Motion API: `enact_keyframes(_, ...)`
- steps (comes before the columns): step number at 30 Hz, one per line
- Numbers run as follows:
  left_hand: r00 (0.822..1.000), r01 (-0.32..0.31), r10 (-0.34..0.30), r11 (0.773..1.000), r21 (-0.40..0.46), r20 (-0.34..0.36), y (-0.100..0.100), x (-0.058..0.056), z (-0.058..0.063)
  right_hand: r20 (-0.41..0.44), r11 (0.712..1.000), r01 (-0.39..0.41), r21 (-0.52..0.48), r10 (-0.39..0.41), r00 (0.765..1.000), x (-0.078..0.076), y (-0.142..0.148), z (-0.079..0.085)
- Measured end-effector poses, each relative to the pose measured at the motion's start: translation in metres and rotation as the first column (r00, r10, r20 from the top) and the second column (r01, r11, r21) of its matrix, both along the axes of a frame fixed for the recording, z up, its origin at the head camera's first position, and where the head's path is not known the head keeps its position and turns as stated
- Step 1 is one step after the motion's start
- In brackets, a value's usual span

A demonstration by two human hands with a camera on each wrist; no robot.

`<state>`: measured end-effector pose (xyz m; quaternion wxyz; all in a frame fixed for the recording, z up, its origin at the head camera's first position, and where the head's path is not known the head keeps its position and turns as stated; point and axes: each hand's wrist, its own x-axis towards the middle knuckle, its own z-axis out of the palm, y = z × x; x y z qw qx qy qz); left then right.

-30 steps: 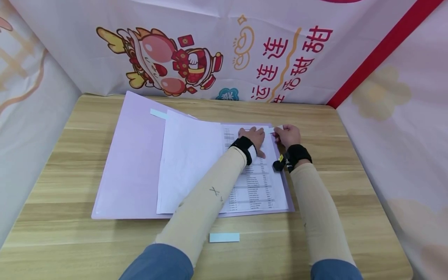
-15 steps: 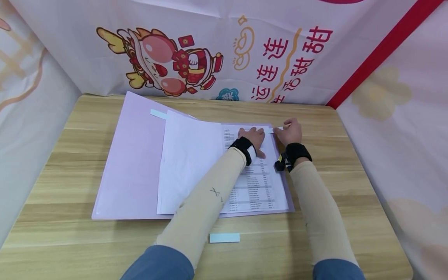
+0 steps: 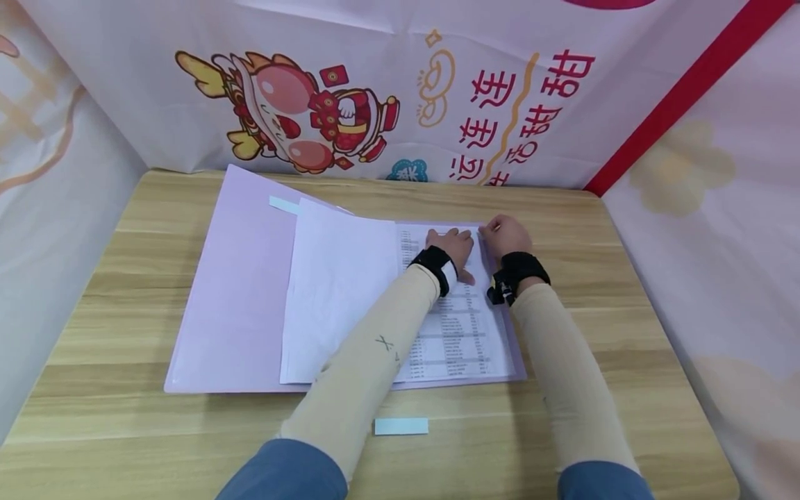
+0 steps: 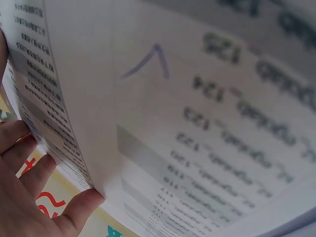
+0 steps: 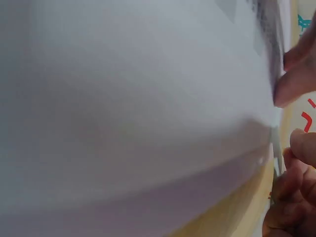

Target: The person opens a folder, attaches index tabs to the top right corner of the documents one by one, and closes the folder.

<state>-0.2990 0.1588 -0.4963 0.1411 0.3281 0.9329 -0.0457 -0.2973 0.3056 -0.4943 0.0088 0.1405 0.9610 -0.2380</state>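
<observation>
A lilac folder (image 3: 246,278) lies spread on the table, holding white sheets (image 3: 337,278) and a printed list page (image 3: 459,333). My left hand (image 3: 451,248) rests with fingers spread on the upper part of that printed page; in the left wrist view its fingers (image 4: 37,173) lie along the paper. At the page's upper right edge is my right hand (image 3: 507,236), fingers curled. It pinches a narrow pale strip of paper (image 5: 276,150) at the sheet's edge, seen in the right wrist view. From the head, my fingers mostly hide this strip.
Another pale blue strip (image 3: 401,426) lies on the wooden table (image 3: 187,444) in front of the folder. A similar strip (image 3: 284,205) sticks out at the upper left of the white sheets. A printed cloth (image 3: 400,83) hangs behind the table.
My right hand has shifted left onto the page's edge, covering the pale strip that showed between its fingers and the sheet. My left hand has stayed in place.
</observation>
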Motion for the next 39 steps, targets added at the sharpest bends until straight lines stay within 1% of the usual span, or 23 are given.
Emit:
enact_keyframes(2, 1.000, 0.003, -0.003, 1.000, 0.006, -0.004, -0.001, 0.002, 0.000, 0.027, 1.000, -0.009, -0.013, 0.010, 1.000, 0.000, -0.001, -0.004)
enact_keyframes(6, 1.000, 0.004, -0.004, 1.000, 0.013, -0.007, -0.002, 0.004, 0.002, 0.076, 1.000, -0.010, -0.021, 0.012, 0.997, 0.000, -0.006, -0.004)
enact_keyframes(12, 1.000, 0.006, -0.006, 1.000, 0.007, -0.030, -0.003, 0.004, 0.002, 0.078, 1.000, -0.017, -0.004, 0.017, 0.997, -0.002, -0.008, -0.003)
enact_keyframes(16, 0.999, 0.012, -0.012, 1.000, -0.003, -0.034, -0.004, 0.005, 0.004, 0.091, 1.000, 0.008, -0.011, -0.007, 0.996, -0.004, -0.007, -0.005)
enact_keyframes(22, 1.000, 0.013, -0.013, 1.000, -0.012, -0.018, -0.004, 0.003, 0.002, 0.099, 0.998, 0.058, -0.014, -0.057, 0.994, -0.006, -0.001, -0.009)
enact_keyframes(27, 1.000, 0.012, -0.012, 1.000, -0.005, -0.019, -0.003, 0.000, 0.000, 0.115, 0.997, 0.075, -0.021, -0.072, 0.991, -0.005, 0.002, -0.006)
enact_keyframes(30, 1.000, 0.018, -0.018, 1.000, -0.009, -0.017, -0.004, 0.000, 0.000, 0.141, 0.997, 0.064, -0.044, -0.058, 0.988, -0.005, 0.002, -0.003)
enact_keyframes(33, 1.000, 0.020, -0.020, 1.000, -0.009, -0.013, -0.004, 0.000, 0.000, 0.157, 0.998, 0.024, -0.052, -0.016, 0.987, -0.005, 0.000, 0.000)
enact_keyframes(37, 1.000, 0.022, -0.022, 1.000, -0.004, -0.013, -0.005, 0.000, 0.001, 0.160, 0.999, -0.020, -0.040, 0.026, 0.987, -0.005, -0.001, 0.001)
enact_keyframes(39, 1.000, 0.025, -0.025, 1.000, 0.003, -0.016, -0.006, 0.001, 0.002, 0.158, 0.999, -0.024, -0.042, 0.031, 0.987, -0.004, -0.001, 0.001)
